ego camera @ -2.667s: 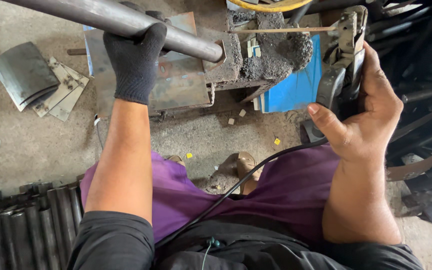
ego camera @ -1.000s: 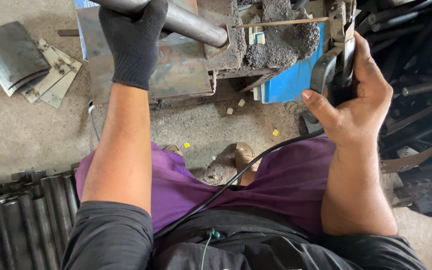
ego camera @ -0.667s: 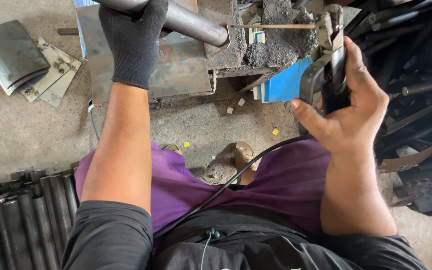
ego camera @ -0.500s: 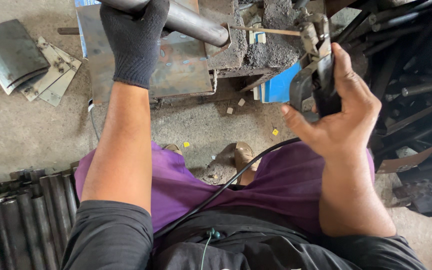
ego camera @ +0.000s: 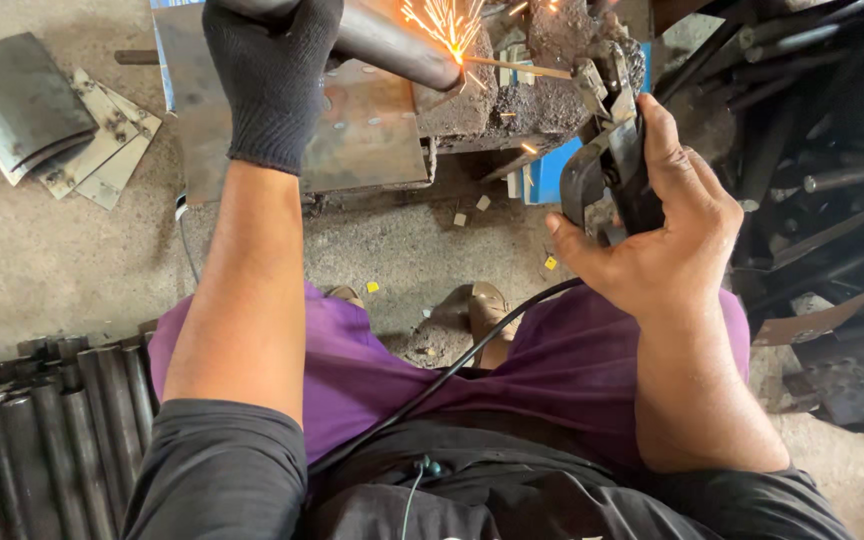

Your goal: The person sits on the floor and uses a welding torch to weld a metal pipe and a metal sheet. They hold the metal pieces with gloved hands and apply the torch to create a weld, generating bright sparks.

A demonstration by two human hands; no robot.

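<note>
Welding is under way: the gloved left hand (ego camera: 272, 75) grips the steel pipe (ego camera: 392, 45) on the bench, the bare right hand (ego camera: 657, 235) clenches the electrode holder (ego camera: 607, 165), rod (ego camera: 522, 68) sparking at the pipe's end; steadiness seems needed.

My left hand (ego camera: 274, 75) wears a black knitted glove with a ribbed cuff ending at the wrist; the forearm below it is bare. My right hand (ego camera: 657, 235) has no glove. Both arms come out of dark grey sleeves pushed up near the elbows. Purple trousers (ego camera: 372, 375) cover my knees, and sandals (ego camera: 487, 310) show on my feet.
</note>
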